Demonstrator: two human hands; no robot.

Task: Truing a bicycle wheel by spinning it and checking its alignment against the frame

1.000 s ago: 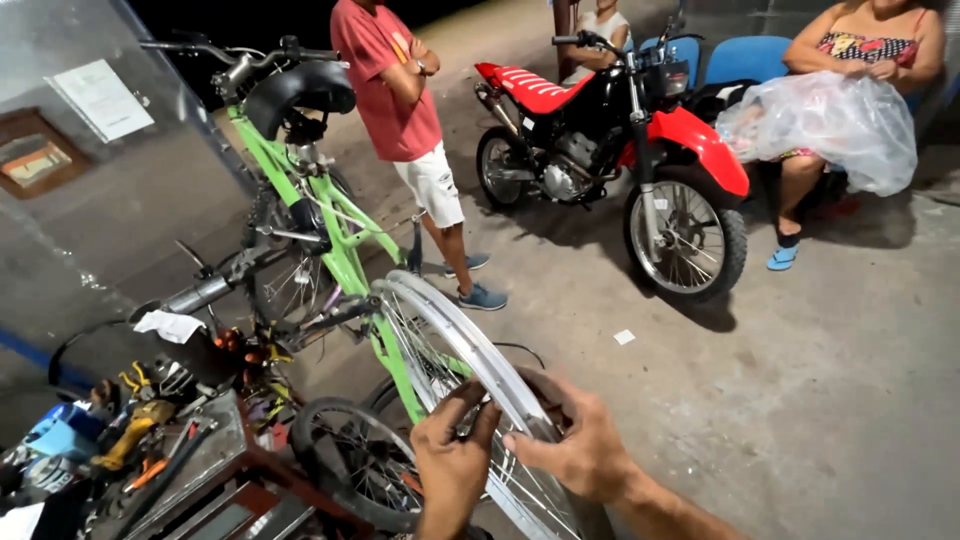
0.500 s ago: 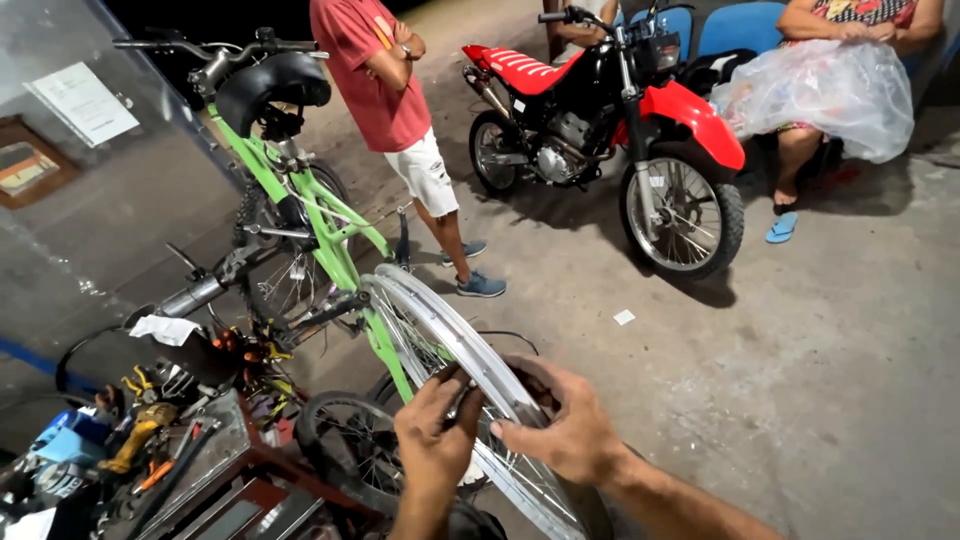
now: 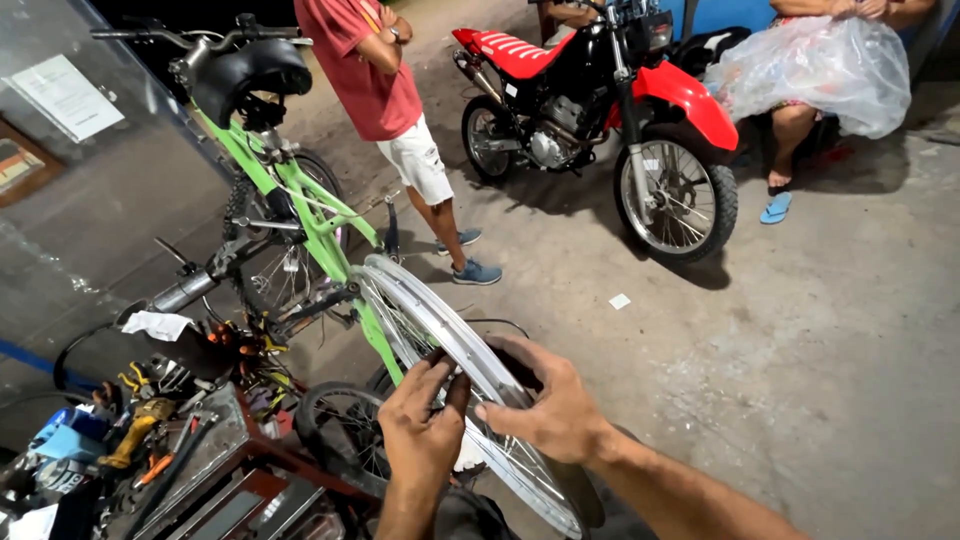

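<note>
your left hand (image 3: 425,430) and right hand (image 3: 548,410) both grasp one silver wheel rim (image 3: 440,330); one green bicycle (image 3: 300,210), one red motorcycle (image 3: 600,100) nearby.

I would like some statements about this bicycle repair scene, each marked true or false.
1. Both hands touch the bare silver wheel rim. True.
2. The bicycle frame is blue. False: it is bright green.
3. The motorcycle is red and black. True.
4. The rim has a tire mounted on it. False: the rim is bare metal with spokes.
5. The left hand and right hand are close together on the rim. True.
6. The standing person wears a green shirt. False: the shirt is red, with white shorts.
</note>
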